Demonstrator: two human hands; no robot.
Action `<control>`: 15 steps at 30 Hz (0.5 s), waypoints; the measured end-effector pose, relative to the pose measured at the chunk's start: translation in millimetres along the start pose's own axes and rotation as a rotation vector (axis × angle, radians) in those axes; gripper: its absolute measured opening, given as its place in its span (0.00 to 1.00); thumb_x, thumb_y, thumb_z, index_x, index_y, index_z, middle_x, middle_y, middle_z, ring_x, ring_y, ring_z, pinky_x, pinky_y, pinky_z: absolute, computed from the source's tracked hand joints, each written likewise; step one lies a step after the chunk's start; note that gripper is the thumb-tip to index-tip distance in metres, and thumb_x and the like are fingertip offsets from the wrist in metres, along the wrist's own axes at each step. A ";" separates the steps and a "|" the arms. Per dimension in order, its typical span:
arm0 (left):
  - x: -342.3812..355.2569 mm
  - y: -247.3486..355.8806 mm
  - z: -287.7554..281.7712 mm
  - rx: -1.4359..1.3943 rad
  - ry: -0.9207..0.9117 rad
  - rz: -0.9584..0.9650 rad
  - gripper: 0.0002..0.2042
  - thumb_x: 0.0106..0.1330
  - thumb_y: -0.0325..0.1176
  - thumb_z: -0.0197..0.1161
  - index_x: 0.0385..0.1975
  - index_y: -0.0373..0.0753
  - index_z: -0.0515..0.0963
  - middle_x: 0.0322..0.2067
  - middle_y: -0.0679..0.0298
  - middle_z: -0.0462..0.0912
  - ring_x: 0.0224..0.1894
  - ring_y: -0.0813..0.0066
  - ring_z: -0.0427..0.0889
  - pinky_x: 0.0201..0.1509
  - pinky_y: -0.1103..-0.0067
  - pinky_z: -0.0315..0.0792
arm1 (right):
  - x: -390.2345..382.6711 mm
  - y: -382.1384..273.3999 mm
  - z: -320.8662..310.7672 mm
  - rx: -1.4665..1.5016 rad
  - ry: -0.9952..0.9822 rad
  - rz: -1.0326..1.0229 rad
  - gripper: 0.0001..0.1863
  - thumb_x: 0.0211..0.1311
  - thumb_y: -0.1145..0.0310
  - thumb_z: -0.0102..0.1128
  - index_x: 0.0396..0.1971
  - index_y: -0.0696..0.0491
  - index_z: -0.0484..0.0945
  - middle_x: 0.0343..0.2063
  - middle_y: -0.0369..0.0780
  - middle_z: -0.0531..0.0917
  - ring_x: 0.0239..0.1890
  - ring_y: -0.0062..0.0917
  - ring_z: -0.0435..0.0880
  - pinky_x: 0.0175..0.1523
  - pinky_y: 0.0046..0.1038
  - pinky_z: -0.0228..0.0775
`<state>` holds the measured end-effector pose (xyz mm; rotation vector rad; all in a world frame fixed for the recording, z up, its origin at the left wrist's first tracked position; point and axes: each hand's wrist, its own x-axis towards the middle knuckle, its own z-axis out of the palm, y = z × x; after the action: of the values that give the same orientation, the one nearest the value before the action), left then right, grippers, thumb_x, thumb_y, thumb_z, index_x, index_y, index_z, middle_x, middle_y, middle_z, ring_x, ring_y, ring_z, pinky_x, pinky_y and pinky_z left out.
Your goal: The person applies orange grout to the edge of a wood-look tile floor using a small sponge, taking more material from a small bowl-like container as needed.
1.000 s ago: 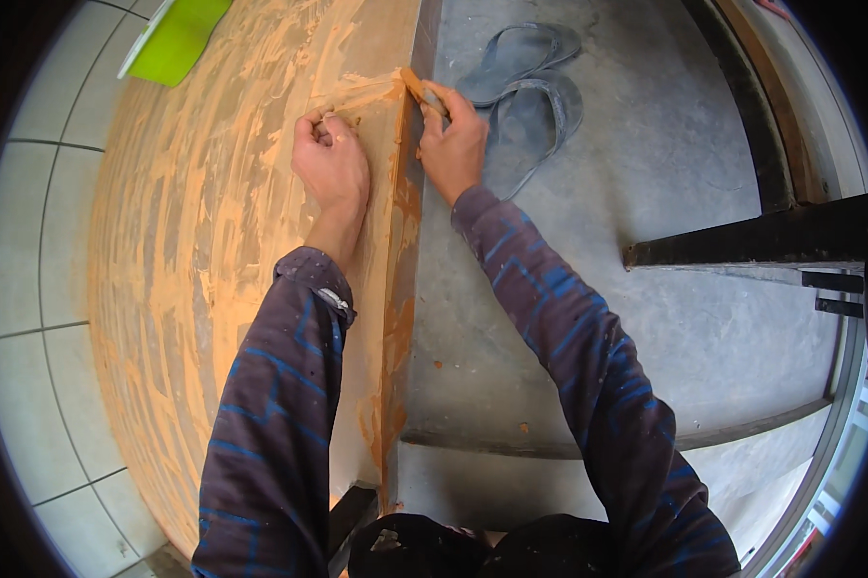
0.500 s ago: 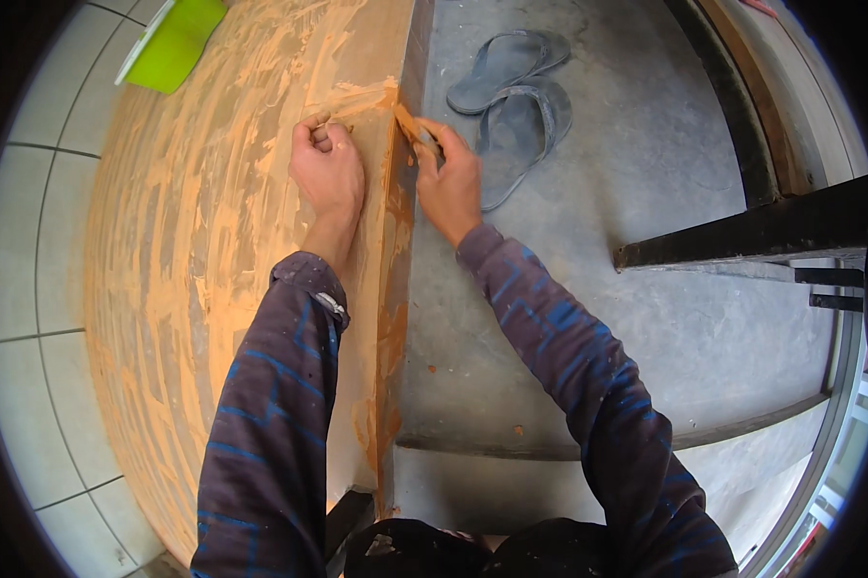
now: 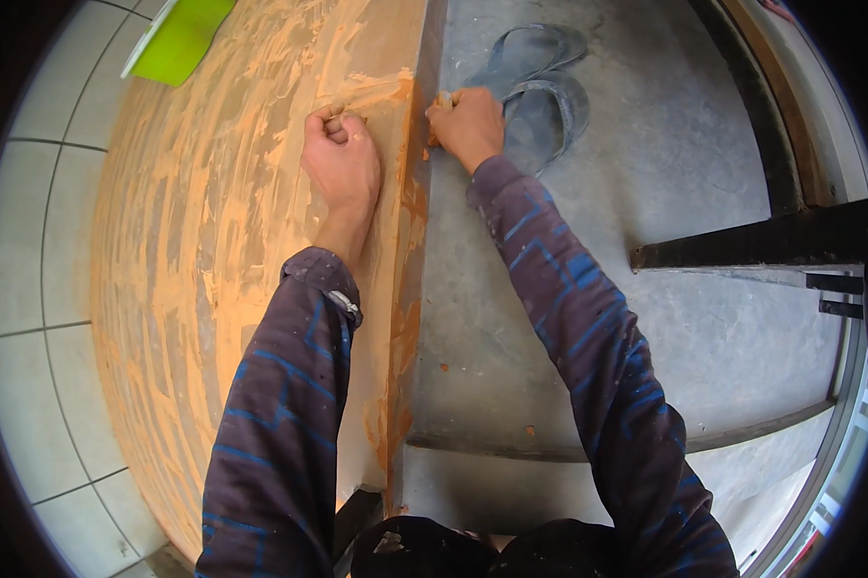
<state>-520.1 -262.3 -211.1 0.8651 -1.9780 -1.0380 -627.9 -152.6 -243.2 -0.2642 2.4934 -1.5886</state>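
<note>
My right hand (image 3: 471,127) is closed round a putty knife (image 3: 446,100), mostly hidden by the fingers, at the side face of a raised slab's edge (image 3: 415,193). Orange-tan putty coats that edge in patches. My left hand (image 3: 345,162) is curled into a fist and rests on the top of the slab (image 3: 251,250), which is streaked with the same putty. Whatever its fingers hold, if anything, is hidden. Both arms wear dark sleeves with blue lines.
A pair of grey flip-flops (image 3: 548,111) lies on the grey concrete floor (image 3: 550,366) beyond my right hand. A lime-green tub (image 3: 179,43) stands at the far left of the slab. From the right juts a black beam (image 3: 752,239). Pale tiles (image 3: 15,231) border the left.
My right hand has turned over and shifted slightly right, down the edge's side face, so the putty-covered blade is now mostly hidden. The left hand stays curled in place; the view has shifted slightly.
</note>
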 end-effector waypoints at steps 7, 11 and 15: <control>0.2 5.3 -15.3 0.030 0.007 -0.028 0.15 0.68 0.31 0.60 0.50 0.31 0.79 0.34 0.62 0.85 0.34 0.78 0.82 0.42 0.78 0.76 | 12.7 -11.4 -18.4 0.045 -0.072 0.047 0.13 0.54 0.63 0.72 0.32 0.58 0.89 0.32 0.48 0.90 0.39 0.40 0.91 0.48 0.36 0.82; -3.0 15.3 2.3 -0.004 -0.005 -0.022 0.14 0.68 0.31 0.60 0.49 0.31 0.79 0.33 0.61 0.85 0.35 0.78 0.82 0.43 0.77 0.77 | 31.0 9.0 13.3 -0.283 0.088 -0.094 0.12 0.54 0.64 0.71 0.31 0.58 0.90 0.26 0.46 0.90 0.33 0.36 0.91 0.45 0.33 0.82; 1.5 3.7 -9.1 0.034 0.012 -0.014 0.14 0.68 0.32 0.60 0.49 0.31 0.79 0.34 0.61 0.85 0.34 0.78 0.82 0.42 0.78 0.77 | 25.4 -19.9 -7.3 0.210 -0.154 0.030 0.12 0.53 0.66 0.69 0.35 0.57 0.90 0.31 0.47 0.90 0.36 0.37 0.91 0.45 0.32 0.82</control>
<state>-514.1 -265.2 -203.7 0.9029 -1.9876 -1.0082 -653.2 -160.6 -223.4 -0.3058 2.1867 -1.7304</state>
